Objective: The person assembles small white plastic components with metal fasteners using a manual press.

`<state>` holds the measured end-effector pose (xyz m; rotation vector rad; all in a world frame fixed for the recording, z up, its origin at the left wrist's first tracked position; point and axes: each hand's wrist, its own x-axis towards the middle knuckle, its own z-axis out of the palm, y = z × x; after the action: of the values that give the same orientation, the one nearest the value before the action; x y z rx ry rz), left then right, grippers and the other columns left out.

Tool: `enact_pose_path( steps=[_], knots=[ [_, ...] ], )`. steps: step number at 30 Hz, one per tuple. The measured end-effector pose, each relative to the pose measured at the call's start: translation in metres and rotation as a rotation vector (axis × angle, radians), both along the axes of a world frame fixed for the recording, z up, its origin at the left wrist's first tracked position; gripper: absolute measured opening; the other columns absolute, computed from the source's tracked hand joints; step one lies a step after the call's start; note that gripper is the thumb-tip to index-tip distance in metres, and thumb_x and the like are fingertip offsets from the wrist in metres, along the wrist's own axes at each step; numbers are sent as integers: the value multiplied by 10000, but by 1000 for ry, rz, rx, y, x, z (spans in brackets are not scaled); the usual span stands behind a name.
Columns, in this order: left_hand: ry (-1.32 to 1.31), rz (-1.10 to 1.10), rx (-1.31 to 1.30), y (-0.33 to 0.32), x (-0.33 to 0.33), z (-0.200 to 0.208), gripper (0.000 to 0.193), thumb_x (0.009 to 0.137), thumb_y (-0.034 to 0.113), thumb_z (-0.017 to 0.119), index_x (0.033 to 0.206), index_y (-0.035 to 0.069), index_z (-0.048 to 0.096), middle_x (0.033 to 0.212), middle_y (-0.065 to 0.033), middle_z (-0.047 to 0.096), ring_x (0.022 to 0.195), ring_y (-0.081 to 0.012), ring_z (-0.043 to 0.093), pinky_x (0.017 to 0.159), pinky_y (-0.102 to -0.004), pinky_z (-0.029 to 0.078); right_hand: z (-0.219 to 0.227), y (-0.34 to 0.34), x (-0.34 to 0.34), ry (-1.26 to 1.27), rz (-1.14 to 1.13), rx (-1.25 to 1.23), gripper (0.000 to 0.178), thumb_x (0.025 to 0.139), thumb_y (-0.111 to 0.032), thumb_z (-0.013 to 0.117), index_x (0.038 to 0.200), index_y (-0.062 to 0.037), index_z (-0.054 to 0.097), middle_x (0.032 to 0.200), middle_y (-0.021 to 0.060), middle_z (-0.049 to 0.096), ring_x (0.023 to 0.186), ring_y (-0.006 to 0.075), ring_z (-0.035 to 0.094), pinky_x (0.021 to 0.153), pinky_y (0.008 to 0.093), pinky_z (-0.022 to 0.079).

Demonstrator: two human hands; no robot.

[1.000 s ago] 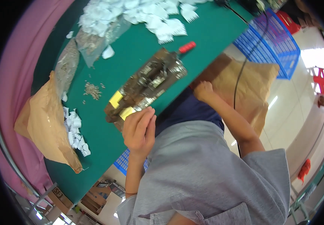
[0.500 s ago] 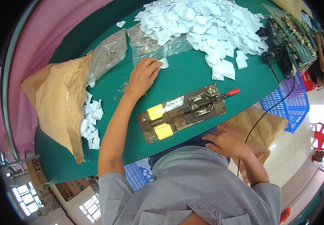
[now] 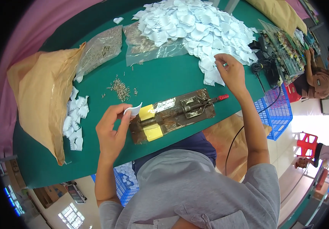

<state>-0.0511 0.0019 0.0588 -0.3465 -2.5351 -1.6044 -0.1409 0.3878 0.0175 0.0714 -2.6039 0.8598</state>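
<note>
My left hand [image 3: 113, 129] pinches a small curved white plastic piece [image 3: 134, 110] between thumb and fingers. It is above the left end of a clamp fixture [image 3: 176, 112], a dark taped board with yellow pads and a metal toggle clamp with a red handle tip [image 3: 223, 97]. My right hand [image 3: 232, 74] hovers at the near right edge of a big heap of similar white pieces with toothed edges [image 3: 195, 26]. Its fingers are bent, thumb and index apart, and I see nothing between them.
Tiny metal parts [image 3: 120, 90] lie loose on the green table [image 3: 160, 76]. Clear bags of small parts [image 3: 100, 49] sit behind them. A brown paper sack [image 3: 42, 103] spills white pieces at left. Black cables [image 3: 265, 68], circuit boards [image 3: 286, 57] and a blue crate [image 3: 275, 114] are at right.
My left hand has come back from near the clear bags to the fixture, carrying the white piece. My right hand has risen from my lap to the heap. The view has shifted slightly.
</note>
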Motion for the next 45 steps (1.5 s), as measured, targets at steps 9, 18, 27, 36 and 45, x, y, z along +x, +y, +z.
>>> enact_pose_path(
  steps=[9,18,27,36,45],
  knots=[
    [366,137,-159,-14,18,-24,498,845,-106,740,1319,18,650,1008,-101,745,877,-188,712,804,-304,571,8,-30,28,53,52,-1,246,924,-122,750,1163,-64,733,1068,108,744,903,220,718,742,333,553],
    [336,87,-48,-5,31,-18,576,819,-83,763,1363,48,631,1133,-114,728,968,-212,721,828,-331,585,58,-178,88,131,716,-27,312,821,89,750,1112,-25,726,995,125,718,828,297,679,708,378,558],
    [329,477,-670,-172,-23,-60,342,786,47,802,1120,68,732,1134,-111,716,1124,-338,593,981,-420,491,38,-178,121,-294,621,-465,174,908,48,729,1075,2,742,971,73,732,821,111,672,731,244,539],
    [50,311,-408,-150,-28,-21,116,839,61,765,950,38,738,895,-91,714,726,-229,575,685,-352,480,29,-158,135,-377,438,-651,192,962,29,696,1153,46,712,974,64,731,826,97,692,707,235,554],
    [-194,-103,697,-6,96,-56,287,830,-103,672,778,82,459,1038,-253,748,882,-171,694,804,-282,539,21,-141,103,-418,380,-971,168,1027,11,600,1162,46,694,962,68,724,844,99,692,746,231,548]
  ],
)
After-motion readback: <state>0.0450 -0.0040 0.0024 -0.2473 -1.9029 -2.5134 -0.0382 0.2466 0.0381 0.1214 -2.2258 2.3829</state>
